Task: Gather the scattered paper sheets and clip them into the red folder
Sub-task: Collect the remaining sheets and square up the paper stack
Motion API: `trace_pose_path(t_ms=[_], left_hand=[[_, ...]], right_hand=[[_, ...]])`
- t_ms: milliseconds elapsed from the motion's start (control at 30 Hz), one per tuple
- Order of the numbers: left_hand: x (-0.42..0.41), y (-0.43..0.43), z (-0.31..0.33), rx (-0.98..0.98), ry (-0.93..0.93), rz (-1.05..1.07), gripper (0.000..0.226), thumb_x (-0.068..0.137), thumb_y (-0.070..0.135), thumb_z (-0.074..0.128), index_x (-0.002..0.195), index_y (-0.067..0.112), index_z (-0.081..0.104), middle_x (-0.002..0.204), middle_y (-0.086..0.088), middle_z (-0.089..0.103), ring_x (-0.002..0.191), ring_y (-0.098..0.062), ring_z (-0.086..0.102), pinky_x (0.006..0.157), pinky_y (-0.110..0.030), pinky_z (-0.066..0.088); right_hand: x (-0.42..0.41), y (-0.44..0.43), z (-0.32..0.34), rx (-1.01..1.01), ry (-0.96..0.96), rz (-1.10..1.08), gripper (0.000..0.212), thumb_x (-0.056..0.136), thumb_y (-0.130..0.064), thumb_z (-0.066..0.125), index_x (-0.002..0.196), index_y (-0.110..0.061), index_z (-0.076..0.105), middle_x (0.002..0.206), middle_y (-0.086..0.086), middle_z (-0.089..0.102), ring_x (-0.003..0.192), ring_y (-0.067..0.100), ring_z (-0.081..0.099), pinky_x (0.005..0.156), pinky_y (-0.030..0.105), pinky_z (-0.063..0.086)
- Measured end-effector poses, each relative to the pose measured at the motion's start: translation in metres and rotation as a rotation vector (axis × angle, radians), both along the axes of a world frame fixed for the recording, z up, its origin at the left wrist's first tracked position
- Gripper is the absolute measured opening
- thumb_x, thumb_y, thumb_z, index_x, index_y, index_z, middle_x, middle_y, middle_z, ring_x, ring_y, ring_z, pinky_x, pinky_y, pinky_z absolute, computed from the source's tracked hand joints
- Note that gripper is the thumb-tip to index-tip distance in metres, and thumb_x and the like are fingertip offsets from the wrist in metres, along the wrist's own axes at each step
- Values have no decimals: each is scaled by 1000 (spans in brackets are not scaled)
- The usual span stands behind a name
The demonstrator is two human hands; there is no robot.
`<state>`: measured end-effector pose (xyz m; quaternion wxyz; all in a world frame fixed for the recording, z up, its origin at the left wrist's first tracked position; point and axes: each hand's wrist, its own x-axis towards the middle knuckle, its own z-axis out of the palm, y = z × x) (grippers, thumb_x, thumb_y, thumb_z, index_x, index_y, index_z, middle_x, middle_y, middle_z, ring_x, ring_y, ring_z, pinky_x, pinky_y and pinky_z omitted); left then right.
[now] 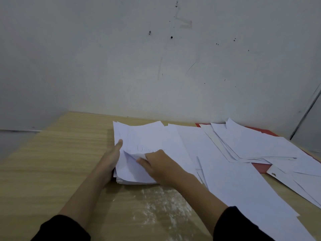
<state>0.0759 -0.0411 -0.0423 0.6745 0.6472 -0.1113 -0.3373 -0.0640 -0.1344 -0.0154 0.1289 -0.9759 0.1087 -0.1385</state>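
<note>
A gathered stack of white paper sheets [139,136] lies on the wooden table, slightly left of centre. My left hand [112,157] presses flat against the stack's left edge, thumb on top. My right hand [156,162] rests on the stack and pinches a folded corner of the top sheet. More loose sheets [243,150] spread across the right side of the table. The red folder [260,167] lies under them; only strips of it show, including its far edge by the wall.
The wooden table [60,162] butts against a grey-white wall at the back and left. A whitish scuffed patch [159,206] marks the table between my forearms. Loose sheets reach over the table's right edge.
</note>
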Motion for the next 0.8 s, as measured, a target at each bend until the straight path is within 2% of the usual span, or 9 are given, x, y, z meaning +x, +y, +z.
trace_pose_path(t_ms=[100,167,233,300,433,500,567,667,800], left_hand=[[2,-1,-2,4,-37,5,30,96,41,49,107,14,58,89,-3,66,82,-26,65,61,-34,49],[2,-1,-3,-1,-56,2,29,97,38,49,106,13,59,90,-3,67,83,-26,65,62,-34,49],[3,0,-5,-5,-89,-5,26,97,30,51,108,8,61,92,-6,69,82,-25,66,61,-33,50],[5,0,-10,12,-146,-5,26,94,17,55,115,0,59,100,-12,69,83,-25,65,61,-32,49],[6,0,-14,17,-222,26,40,91,8,57,130,6,46,121,-11,61,100,-27,62,72,-35,51],[6,-1,-15,9,-293,32,42,95,11,51,136,15,42,125,-4,58,107,-25,59,81,-38,49],[6,-2,-15,28,-362,41,40,99,17,43,139,21,40,122,2,57,103,-20,58,74,-32,47],[6,-6,-14,36,-387,80,35,101,21,39,135,24,39,112,5,55,85,-9,55,59,-25,40],[6,-8,-13,42,-373,112,20,101,23,38,120,22,44,105,0,60,80,-9,56,55,-29,39]], right_hand=[[-5,2,1,80,28,49,41,103,-33,35,63,-27,44,60,-15,41,53,-2,36,55,8,27],[-7,3,2,114,53,98,38,103,-35,35,78,-19,59,65,-12,46,55,-2,39,57,11,29],[-8,2,2,253,111,132,41,99,-48,37,102,-18,65,90,-3,66,77,4,56,73,16,38],[-10,-5,4,404,101,66,64,88,-68,35,135,-28,51,138,-7,54,122,8,50,103,26,36],[-17,-46,5,270,18,-325,71,90,-51,53,148,-17,29,151,1,34,139,18,30,114,35,27],[-22,-67,2,185,131,-540,69,89,-37,61,144,-8,30,145,10,37,134,27,35,107,38,33],[-27,-79,-3,220,152,-628,59,85,-32,67,132,-4,44,134,12,49,122,27,47,98,34,41],[-31,-85,-10,280,32,-649,42,78,-25,75,112,-5,60,115,8,60,103,21,57,81,24,42],[-34,-88,-13,294,-131,-687,18,77,-13,74,91,-6,64,97,6,66,75,11,54,64,19,40]])
